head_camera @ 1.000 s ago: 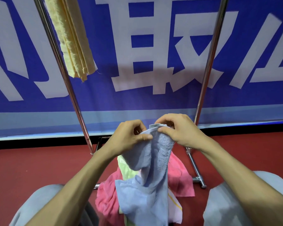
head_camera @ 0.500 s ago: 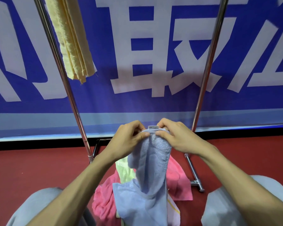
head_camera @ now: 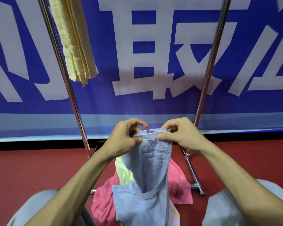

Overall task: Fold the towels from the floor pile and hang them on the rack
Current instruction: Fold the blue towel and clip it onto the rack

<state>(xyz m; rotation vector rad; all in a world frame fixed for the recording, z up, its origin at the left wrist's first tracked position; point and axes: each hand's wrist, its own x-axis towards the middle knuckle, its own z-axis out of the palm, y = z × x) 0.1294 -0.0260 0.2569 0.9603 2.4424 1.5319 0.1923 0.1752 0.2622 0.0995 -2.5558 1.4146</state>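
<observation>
1. A pale blue towel [head_camera: 151,168] is held up by its top edge in front of a seated person. Its lower part is draped down onto the floor pile between the knees.
2. The left end of that edge is pinched by the left hand [head_camera: 122,141], thumb against curled fingers. The right end is pinched by the right hand [head_camera: 181,136], whose thumb is laid across the near face of the cloth.
3. The two hands are kept close together, with only a short, bunched stretch of hem between them. A small white label [head_camera: 151,131] is seen on that hem.
4. The pile is made up of a pink towel [head_camera: 104,201] spread on the red floor [head_camera: 31,168] and a light green towel [head_camera: 122,172] showing at the left of the blue one. A white cloth with a yellow line [head_camera: 173,211] is partly covered at the near right.
5. The hands are flanked by the two shiny upright poles of the rack [head_camera: 211,62] on the far side. One of its foot bars is seen lying on the floor just right of the pile.
6. A folded yellow towel [head_camera: 75,38] is hung at the upper left, just right of the left pole. The bar that carries it is cut off by the top of the frame.
7. A blue banner [head_camera: 153,105] with large white characters is stretched behind the rack. Grey-trousered knees [head_camera: 44,204] are seen at the near corners.
</observation>
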